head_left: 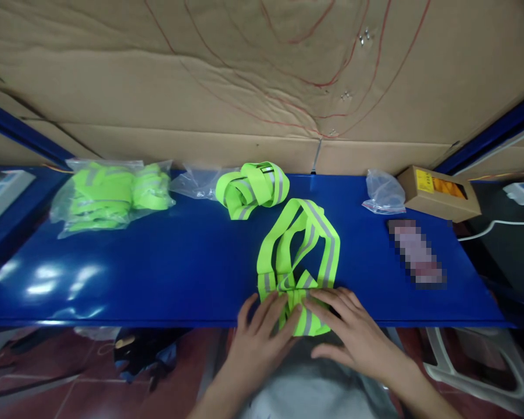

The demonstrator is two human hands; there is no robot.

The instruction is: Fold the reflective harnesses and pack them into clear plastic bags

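L hand [262,329] & R hand [344,320] on hi-vis strap [283,256], blue table [178,262] near edge; can't tell if pinching. Prob. part-done: near end bunched, far loops loose; 2nd bundle [253,189] unbagged.

Looped neon-green, grey-striped strap [283,254] across blue table's [178,273] edge

Glaring white on the tabletop [192,262] at left, dim over the floor [87,378] — slightly soft, coarsely pixelated in one patch at right.
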